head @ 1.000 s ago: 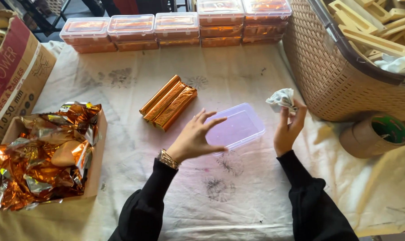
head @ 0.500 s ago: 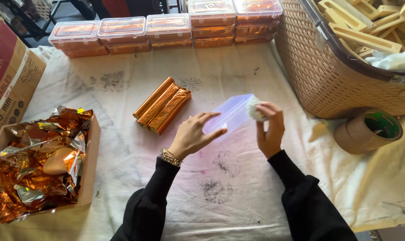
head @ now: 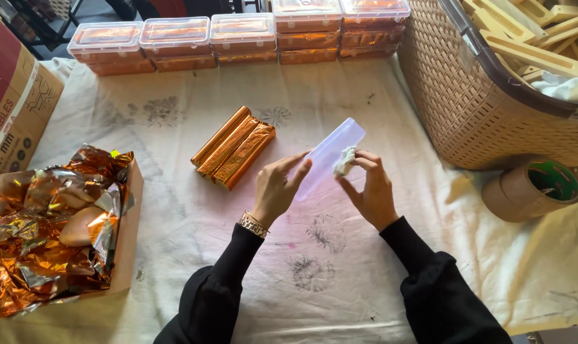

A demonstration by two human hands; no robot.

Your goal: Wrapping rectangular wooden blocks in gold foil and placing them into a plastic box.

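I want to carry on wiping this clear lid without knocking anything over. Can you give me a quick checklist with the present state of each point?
1. Left hand steadies the clear lid: ok.
2. Right hand pinches the white cloth against the lid: ok.
3. Lid tilted up off the tablecloth: ok.
4. Foil-wrapped bars lie apart from the lid: ok.
5. Lid already clean: cannot tell.
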